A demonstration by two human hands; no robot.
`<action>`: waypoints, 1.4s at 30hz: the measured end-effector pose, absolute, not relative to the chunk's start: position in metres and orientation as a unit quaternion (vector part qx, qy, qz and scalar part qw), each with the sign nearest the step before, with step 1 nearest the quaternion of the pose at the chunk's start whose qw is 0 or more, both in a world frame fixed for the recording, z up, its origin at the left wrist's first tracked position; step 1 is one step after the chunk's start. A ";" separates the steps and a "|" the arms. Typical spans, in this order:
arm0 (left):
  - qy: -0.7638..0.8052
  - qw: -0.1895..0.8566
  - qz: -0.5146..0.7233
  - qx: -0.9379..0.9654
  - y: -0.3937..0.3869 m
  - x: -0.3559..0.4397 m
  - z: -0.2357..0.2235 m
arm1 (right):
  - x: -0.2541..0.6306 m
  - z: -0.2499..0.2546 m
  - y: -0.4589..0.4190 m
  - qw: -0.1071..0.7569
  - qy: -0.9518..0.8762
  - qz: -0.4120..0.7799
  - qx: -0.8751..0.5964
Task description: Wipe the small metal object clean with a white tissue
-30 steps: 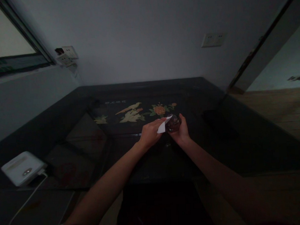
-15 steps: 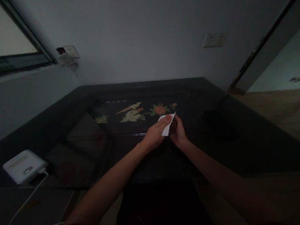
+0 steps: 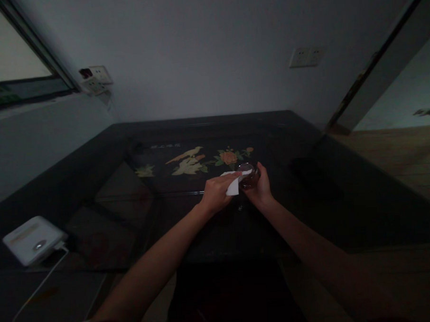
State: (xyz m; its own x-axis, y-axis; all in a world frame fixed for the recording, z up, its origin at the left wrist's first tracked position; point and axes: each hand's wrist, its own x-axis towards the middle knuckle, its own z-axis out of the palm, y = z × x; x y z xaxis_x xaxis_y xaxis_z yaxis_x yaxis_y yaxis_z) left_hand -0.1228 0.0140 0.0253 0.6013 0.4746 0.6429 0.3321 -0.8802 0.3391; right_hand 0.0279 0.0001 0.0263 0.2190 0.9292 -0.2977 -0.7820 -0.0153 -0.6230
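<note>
In my right hand (image 3: 262,190) is a small, dark, see-through glass cup (image 3: 250,180), its round rim tilted up toward me. The fingers wrap round its right side. My left hand (image 3: 218,191) holds a folded white tissue (image 3: 233,187) against the cup's left side, with the fingertips at the rim. Both hands are above the near part of a dark, glossy table (image 3: 211,227). Part of the cup is hidden by the tissue and the fingers.
A white box-shaped device (image 3: 35,240) with a white cable (image 3: 38,287) sits at the table's left. Beyond my hands, the tabletop bears a bird-and-flower picture (image 3: 227,158). Wall sockets (image 3: 306,56) are on the wall behind. A dark, flat shape (image 3: 315,178) lies at right.
The tissue and my left hand have shifted a little left and down, off the cup's mouth. The cup has turned, and its rim and body now show more.
</note>
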 end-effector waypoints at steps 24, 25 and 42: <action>0.262 0.101 0.369 0.886 0.015 -0.116 0.023 | 0.020 0.035 0.000 0.695 -0.098 0.624 -0.342; 0.254 0.106 0.371 0.887 0.015 -0.116 0.022 | 0.020 0.034 0.000 0.695 -0.102 0.624 -0.343; 0.229 0.115 0.365 0.895 0.007 -0.108 0.026 | 0.018 0.030 -0.001 0.701 -0.114 0.606 -0.358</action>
